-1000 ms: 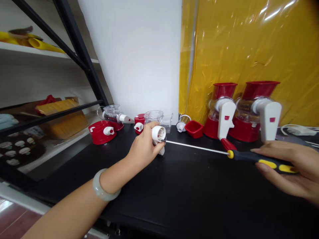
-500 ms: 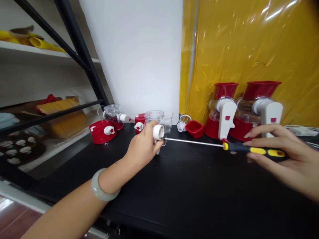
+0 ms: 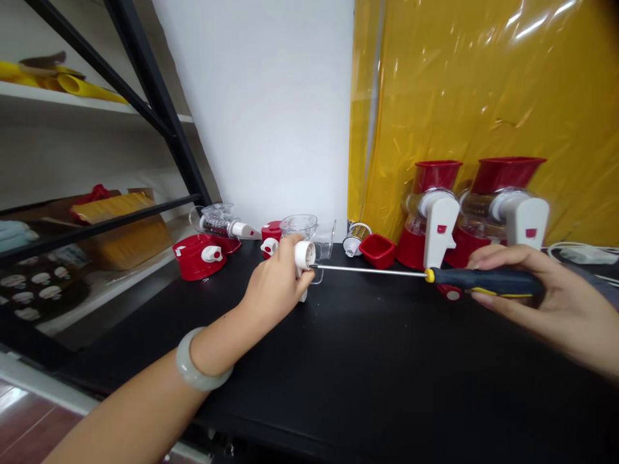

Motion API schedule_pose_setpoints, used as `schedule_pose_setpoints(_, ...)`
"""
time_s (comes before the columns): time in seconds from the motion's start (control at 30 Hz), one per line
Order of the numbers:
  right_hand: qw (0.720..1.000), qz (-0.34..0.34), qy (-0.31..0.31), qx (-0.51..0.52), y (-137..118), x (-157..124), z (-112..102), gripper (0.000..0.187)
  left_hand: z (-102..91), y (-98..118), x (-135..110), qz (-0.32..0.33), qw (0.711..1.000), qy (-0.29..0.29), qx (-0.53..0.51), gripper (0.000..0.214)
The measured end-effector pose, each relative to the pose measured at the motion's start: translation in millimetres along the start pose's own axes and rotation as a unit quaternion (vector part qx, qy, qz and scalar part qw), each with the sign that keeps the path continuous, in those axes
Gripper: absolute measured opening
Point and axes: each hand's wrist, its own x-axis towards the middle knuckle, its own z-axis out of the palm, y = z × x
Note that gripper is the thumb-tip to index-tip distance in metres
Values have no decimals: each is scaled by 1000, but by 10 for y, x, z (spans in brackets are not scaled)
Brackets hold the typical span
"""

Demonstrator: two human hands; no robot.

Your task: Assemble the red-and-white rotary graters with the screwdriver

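Note:
My left hand [image 3: 273,280] is closed around a clear plastic grater housing [image 3: 325,241] with a white round collar [image 3: 304,255] facing right. It is held above the black table. Lying in the fingers of my right hand [image 3: 570,309] is a long screwdriver [image 3: 488,281] with a black and yellow handle. Its thin metal shaft runs level to the left, and the tip meets the lower edge of the white collar beside my left thumb. Whether the tip sits in a screw cannot be made out.
Two red and white drum graters [image 3: 440,222] stand at the back right. A red pusher [image 3: 377,251] and a grater drum [image 3: 356,238] lie nearby. Farther left are a red base [image 3: 198,256] and another clear grater body [image 3: 218,219]. A black-framed shelf [image 3: 169,109] borders the left.
The screwdriver handle has turned about its length, showing less yellow, and has shifted slightly left. My right fingers have closed further over it. The left hand and housing have moved slightly left.

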Motion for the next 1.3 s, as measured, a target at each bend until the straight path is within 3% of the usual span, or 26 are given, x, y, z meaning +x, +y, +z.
schedule_pose_setpoints(0.2, 991, 100, -55, 76, -70, -22, 16, 33, 7, 18, -17, 4, 1000, 4, -6, 45)
schedule_pose_setpoints(0.4, 956, 94, -52, 274, 55, -24, 27, 48, 10, 19, -20, 2, 1000, -4, -7, 46)
schedule_pose_setpoints(0.5, 975, 85, -41, 203, 80, -31, 7, 51, 11, 5, -12, 1, 1000, -3, 1, 46)
schedule_pose_setpoints(0.63, 990, 59, -45, 122, -14, -46, -2, 22, 18, 9, -18, 7, 1000, -8, 1, 46)
schedule_pose_setpoints(0.83, 975, 70, -24, 211, -87, -27, 38, 43, 24, 18, -16, 3, 1000, -13, -16, 45)
schedule_pose_setpoints(0.9, 984, 42, -2, 174, -64, -19, 41, 45, 25, 13, -7, 0, 1000, -17, -19, 44)
schedule_pose_setpoints(1.03, 997, -59, 26, 32, -21, -42, 29, 21, 25, 12, -2, -8, 999, -27, -26, 45)
schedule_pose_setpoints(1.1, 998, -66, 16, -3, -10, -67, 26, 15, 22, 17, -5, -10, 999, -30, -28, 45)
schedule_pose_setpoints(1.23, 996, -29, -26, 82, 2, -80, 39, 28, 18, 16, -6, -10, 999, -31, -32, 45)
schedule_pose_setpoints(1.3, 998, -59, -14, 19, 10, -67, 40, 30, 19, 5, 0, -11, 999, -30, -31, 46)
